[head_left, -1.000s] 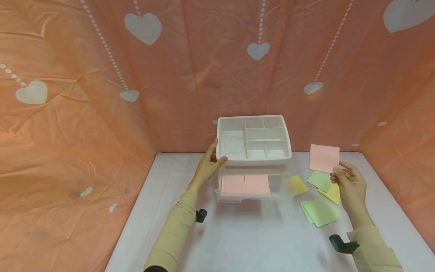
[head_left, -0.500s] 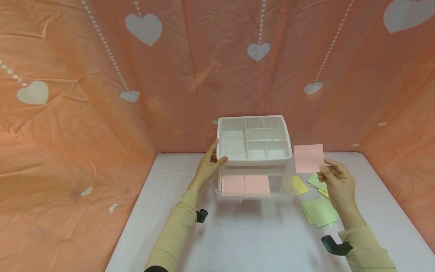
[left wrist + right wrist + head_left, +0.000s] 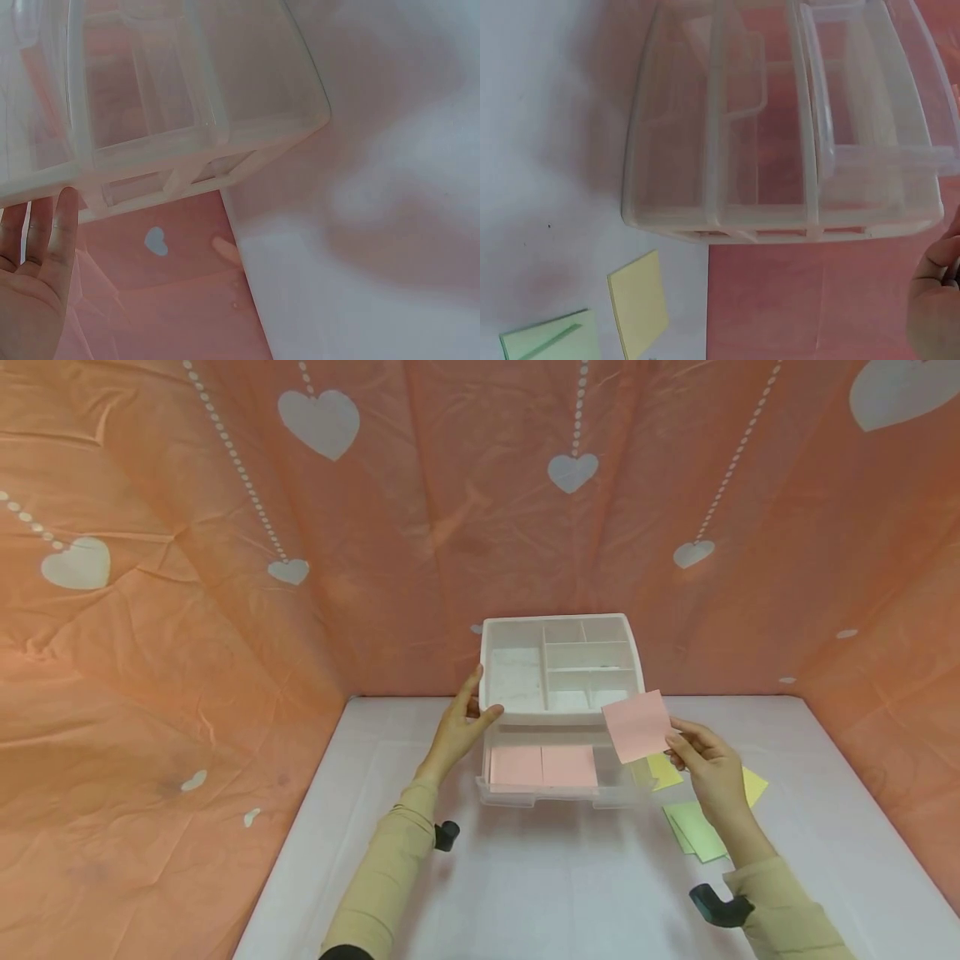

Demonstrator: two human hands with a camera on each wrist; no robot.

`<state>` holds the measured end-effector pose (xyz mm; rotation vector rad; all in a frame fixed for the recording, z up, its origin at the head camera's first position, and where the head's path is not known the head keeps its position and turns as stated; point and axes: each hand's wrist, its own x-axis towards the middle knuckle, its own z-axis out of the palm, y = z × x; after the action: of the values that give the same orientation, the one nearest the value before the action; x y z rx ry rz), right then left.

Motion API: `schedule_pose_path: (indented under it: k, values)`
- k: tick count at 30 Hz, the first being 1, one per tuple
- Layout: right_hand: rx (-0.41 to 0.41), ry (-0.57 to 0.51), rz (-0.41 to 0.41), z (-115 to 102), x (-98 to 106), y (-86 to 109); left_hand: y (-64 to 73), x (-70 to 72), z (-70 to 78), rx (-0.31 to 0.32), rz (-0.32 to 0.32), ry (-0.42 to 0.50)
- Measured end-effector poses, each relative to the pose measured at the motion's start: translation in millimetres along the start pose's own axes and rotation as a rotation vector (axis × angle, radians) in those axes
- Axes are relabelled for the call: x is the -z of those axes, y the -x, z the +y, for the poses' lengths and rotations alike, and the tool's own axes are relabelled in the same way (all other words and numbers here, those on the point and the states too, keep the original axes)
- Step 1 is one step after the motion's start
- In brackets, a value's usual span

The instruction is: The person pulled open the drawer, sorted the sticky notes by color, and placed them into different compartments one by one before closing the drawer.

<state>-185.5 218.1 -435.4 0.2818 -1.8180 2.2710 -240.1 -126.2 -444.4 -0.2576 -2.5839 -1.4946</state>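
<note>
A white organizer with a compartment tray on top and clear drawers stands at the table's back. Its pulled-out drawer contains two pink sticky-note stacks side by side, at the left. My left hand holds the organizer's front left corner, thumb on the rim and fingers along the side. Between thumb and fingers, my right hand pinches a pink sticky note above the drawer's right part, overlapping the tray's front corner in the head view. The right wrist view shows only part of that hand, not the note.
Right of the organizer lie yellow sticky notes and green sticky notes. Another yellow note shows behind the right wrist. An orange cloth with white hearts hangs behind and beside the white table.
My right hand has carried the pink sticky note leftward from over the loose notes to the drawer's right side, tilting it at the end. My left hand stays on the organizer.
</note>
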Motion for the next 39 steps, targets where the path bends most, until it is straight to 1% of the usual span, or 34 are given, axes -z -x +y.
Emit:
schedule_pose_path:
  k: [2, 5, 7, 10, 13, 16, 21, 28, 35, 37, 39]
  values:
    - [-0.018, 0.014, -0.006, 1, -2, 0.0, -0.1, -0.3, -0.7, -0.007, 0.001, -0.002]
    - [-0.054, 0.08, -0.012, 2, -4, -0.3, -0.4, -0.7, -1.6, -0.012, 0.002, -0.008]
    - [-0.085, 0.161, -0.02, 2, -5, -0.5, -0.5, -0.8, -1.8, -0.009, 0.004, -0.007]
    - [-0.121, 0.317, -0.037, 1, -7, -1.4, -0.4, -0.7, -1.3, -0.004, 0.01, -0.004]
    - [-0.129, 0.469, -0.067, 1, -8, -2.7, -0.3, -0.7, -0.8, -0.006, 0.013, -0.001]
    - [-0.123, 0.559, -0.098, 1, -9, -4.4, -0.8, -0.9, -1.0, -0.013, 0.014, 0.001]
    - [-0.101, 0.615, -0.151, 0, -8, -7.3, -0.6, -0.7, -0.9, -0.02, 0.01, -0.003]
    - [-0.04, 0.7, -0.231, -2, -8, -13.5, -0.3, 0.2, -0.9, -0.012, 0.011, 0.003]
    - [-0.088, 0.766, -0.282, -6, -10, -17.0, -0.5, -0.5, -2.1, -0.019, 0.008, -0.002]
    - [-0.082, 0.788, -0.306, -7, -11, -18.0, -0.4, -0.5, -2.3, -0.015, 0.007, 0.001]
    - [-0.055, 0.804, -0.33, -8, -13, -19.1, -0.2, -0.5, -2.0, -0.009, 0.004, 0.005]
